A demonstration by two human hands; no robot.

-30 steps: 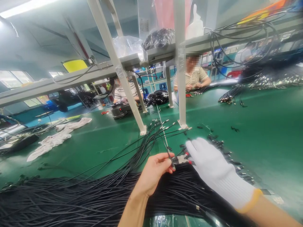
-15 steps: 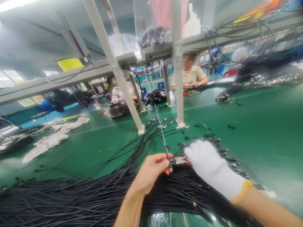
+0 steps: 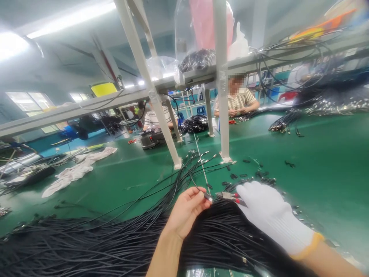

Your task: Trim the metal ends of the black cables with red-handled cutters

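Observation:
Between thumb and fingers, my bare left hand (image 3: 190, 209) pinches a black cable's connector end (image 3: 207, 197), its pale metal tip pointing right. My right hand (image 3: 263, 211), in a white knit glove with a yellow cuff, is closed around red-handled cutting pliers (image 3: 229, 196). The pliers' jaws point left, a short gap away from the connector. Beneath both hands spreads a thick heap of black cables (image 3: 100, 242). Small black pieces (image 3: 233, 176) lie loose on the green tabletop just beyond the pliers.
Grey shelf posts (image 3: 223, 115) rise from the green table (image 3: 323, 154). A white cloth (image 3: 72, 173) lies at the left. Across the table sit a person in a striped shirt (image 3: 239, 100) and another partly hidden person. A cable coil (image 3: 196, 123) rests between the posts.
The pliers have drawn back to the right from the connector, leaving a gap. My left hand has tilted the connector from pointing down to pointing right. The camera view has shifted slightly.

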